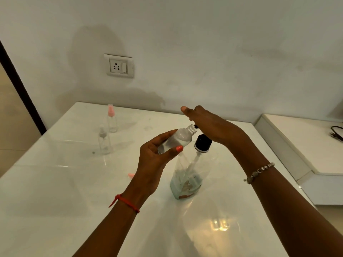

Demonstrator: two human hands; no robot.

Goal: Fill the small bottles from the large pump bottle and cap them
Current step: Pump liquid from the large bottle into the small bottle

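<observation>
My left hand (pixel 157 160) grips a small clear bottle (pixel 177 140), tilted with its open threaded mouth against the black nozzle of the large pump bottle (pixel 187 175). That large clear bottle stands on the white table (pixel 55 182) with a little bluish liquid at its bottom and a black collar at its neck. My right hand (pixel 209 125) rests flat on the pump head, which it mostly hides. Two capped small spray bottles stand at the back left: one with a pink sprayer (pixel 112 118), one with a clear sprayer (pixel 104 140).
A small pink cap (pixel 130 175) lies on the table just left of my left wrist. A wall socket (pixel 118 66) is on the wall behind. To the right sits a lower white ledge (pixel 297 145) with a black cable (pixel 336 133).
</observation>
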